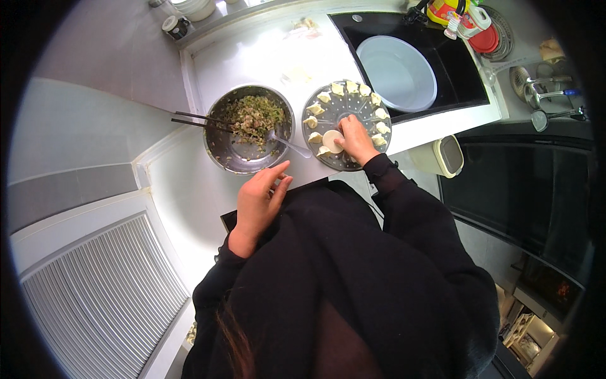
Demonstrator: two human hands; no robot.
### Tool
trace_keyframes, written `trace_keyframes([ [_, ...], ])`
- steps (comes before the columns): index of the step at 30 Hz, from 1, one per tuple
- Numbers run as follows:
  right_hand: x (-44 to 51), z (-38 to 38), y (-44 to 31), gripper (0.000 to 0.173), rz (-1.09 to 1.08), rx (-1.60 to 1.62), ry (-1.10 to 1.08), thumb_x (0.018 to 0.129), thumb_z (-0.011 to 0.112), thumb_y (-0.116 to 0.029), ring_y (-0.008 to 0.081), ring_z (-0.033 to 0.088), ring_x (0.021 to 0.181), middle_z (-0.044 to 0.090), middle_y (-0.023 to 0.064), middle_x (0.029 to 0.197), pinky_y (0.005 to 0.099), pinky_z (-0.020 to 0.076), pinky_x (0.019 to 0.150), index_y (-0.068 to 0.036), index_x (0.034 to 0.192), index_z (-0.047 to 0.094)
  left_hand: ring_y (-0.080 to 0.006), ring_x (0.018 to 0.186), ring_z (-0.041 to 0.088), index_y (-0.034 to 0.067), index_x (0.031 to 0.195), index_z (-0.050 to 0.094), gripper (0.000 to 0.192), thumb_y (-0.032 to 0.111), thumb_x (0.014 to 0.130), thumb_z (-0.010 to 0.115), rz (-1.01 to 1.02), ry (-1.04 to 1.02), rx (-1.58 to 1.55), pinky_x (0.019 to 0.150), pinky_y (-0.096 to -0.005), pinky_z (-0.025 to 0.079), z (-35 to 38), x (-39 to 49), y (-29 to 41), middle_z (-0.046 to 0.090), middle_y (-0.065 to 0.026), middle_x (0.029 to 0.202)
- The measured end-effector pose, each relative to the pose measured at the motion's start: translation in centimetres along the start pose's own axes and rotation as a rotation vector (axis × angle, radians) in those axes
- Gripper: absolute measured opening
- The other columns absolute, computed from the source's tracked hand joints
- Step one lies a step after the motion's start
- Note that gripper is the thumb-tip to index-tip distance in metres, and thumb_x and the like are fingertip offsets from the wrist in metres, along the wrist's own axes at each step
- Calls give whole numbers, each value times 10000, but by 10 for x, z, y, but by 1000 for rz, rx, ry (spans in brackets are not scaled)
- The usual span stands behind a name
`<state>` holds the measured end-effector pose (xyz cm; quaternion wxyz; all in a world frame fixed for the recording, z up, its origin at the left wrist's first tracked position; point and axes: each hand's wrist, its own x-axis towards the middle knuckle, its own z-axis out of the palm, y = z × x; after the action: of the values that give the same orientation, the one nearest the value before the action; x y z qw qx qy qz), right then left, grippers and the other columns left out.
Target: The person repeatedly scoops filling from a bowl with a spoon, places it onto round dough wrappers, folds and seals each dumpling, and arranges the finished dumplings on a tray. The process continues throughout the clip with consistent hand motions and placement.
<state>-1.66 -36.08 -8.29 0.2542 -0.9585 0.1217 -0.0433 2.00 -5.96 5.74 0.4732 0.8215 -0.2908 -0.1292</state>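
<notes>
My right hand [356,138] reaches over a round perforated metal steamer tray [342,124]. Its thumb and fingers are at the edge of a stack of round dough wrappers [332,141] near the tray's middle; whether they grip one is hidden. Filled dumplings [316,109] line the tray's rim. My left hand [266,199] is raised at the counter's front edge with its fingers bent and no object visible in it. Beyond it stands a steel bowl [244,163] of chopped filling [253,116], with black chopsticks [194,120] and a metal spoon [293,146] in it.
A pale blue basin [396,73] stands on the black cooktop [454,76] at the back right. Bottles [473,21] are behind it, and ladles [532,92] hang at the right. A lidded plastic container [440,156] is beside the counter's front edge. A wall borders the left.
</notes>
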Motion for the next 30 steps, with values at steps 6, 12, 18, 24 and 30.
trace_keyframes([
  [6, 10, 13, 15, 278, 188, 131, -112, 703, 841, -160, 325, 678, 736, 669, 149, 761, 413, 537, 685, -19, 835, 641, -201, 664, 655, 83, 1209, 703, 301, 107, 911, 738, 7, 8, -28, 608, -308, 524, 1, 0, -1, 711, -83, 901],
  [12, 13, -31, 0, 180, 232, 456, 19, 794, 767, -110, 235, 695, 711, 699, 132, 774, 349, 536, 678, -5, 874, 644, -163, 756, 692, 63, 1239, 691, 314, 107, 930, 726, -106, -24, -184, 665, -284, 554, -3, -1, -8, 722, -95, 966],
  [18, -9, -73, -92, 105, 159, 1145, -297, 885, 774, -44, 81, 671, 756, 725, 37, 863, 233, 534, 679, 8, 935, 696, -158, 992, 687, 21, 1253, 681, 325, 117, 946, 726, -290, 50, -640, 873, -302, 558, -7, 0, -6, 690, -108, 1160],
  [24, -15, -63, -161, 108, -51, 960, -317, 948, 711, -92, 107, 660, 731, 714, 42, 863, 257, 524, 647, -7, 1011, 735, -114, 883, 687, -6, 1101, 721, 204, 133, 952, 733, -506, 35, -916, 820, -258, 522, -15, -4, -23, 743, -40, 955],
  [30, 12, -68, -111, 397, -462, -67, -96, 830, 701, -4, 256, 638, 936, 671, 80, 969, 356, 541, 770, -120, 1209, 712, -108, 882, 684, -40, 1138, 702, 252, 158, 981, 704, -429, 199, -972, 818, -257, 531, -26, -18, -41, 746, -60, 1009],
])
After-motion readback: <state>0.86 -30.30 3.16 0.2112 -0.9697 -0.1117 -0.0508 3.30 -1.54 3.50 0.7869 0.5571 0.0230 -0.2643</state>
